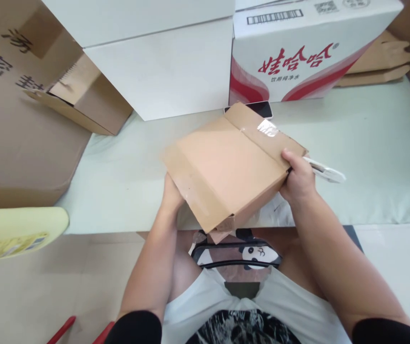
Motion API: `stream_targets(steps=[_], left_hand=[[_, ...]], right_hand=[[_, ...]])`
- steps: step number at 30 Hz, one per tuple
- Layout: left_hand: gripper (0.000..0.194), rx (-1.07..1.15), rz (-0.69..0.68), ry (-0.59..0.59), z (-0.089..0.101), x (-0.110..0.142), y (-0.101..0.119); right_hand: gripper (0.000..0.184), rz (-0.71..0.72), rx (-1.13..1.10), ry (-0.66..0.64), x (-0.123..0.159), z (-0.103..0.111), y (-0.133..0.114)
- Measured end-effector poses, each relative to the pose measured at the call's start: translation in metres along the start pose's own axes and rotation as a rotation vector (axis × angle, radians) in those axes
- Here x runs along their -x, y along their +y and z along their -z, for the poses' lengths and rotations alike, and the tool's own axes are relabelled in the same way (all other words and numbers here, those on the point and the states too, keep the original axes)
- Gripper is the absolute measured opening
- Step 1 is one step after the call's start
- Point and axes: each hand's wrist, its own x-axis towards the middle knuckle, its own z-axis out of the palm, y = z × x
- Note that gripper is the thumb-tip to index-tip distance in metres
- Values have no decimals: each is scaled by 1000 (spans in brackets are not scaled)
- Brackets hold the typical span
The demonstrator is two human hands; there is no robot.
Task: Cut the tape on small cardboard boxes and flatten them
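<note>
A brown cardboard box (226,162) is held tilted above the table, its end flaps folded outward and clear tape on the flap at the far right. My left hand (172,193) grips the box's left side, with the fingers hidden behind the flap. At the right end, my right hand (299,177) is closed on the box, thumb on top of the flap. A white utility knife (325,170) sticks out to the right from that same hand. Beneath the box, some crumpled clear plastic (275,212) lies near the table edge.
Along the back of the pale green table (370,157) stand a white box (169,76) and a red-and-white water carton (294,57). A phone (262,109) lies before them. Cardboard boxes (93,100) stand left; flattened cardboard (377,62) lies right. A yellow object (15,231) juts in at left.
</note>
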Motion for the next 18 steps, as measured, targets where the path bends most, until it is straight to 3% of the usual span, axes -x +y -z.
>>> stream_targets(steps=[5,12,15,18], left_hand=[[24,35,55,90,6,-5,-11],[23,126,67,165,8,-8,2],[27,162,73,198,6,-6,8],[33,296,122,219,7,-4,8]], right_hand=[[46,-11,34,-77,5,1,-3],[47,-128,-13,-38,14,-5,-12],[43,-12,105,-32,14,1,-21],[34,160,436,-9,11,8,-32]])
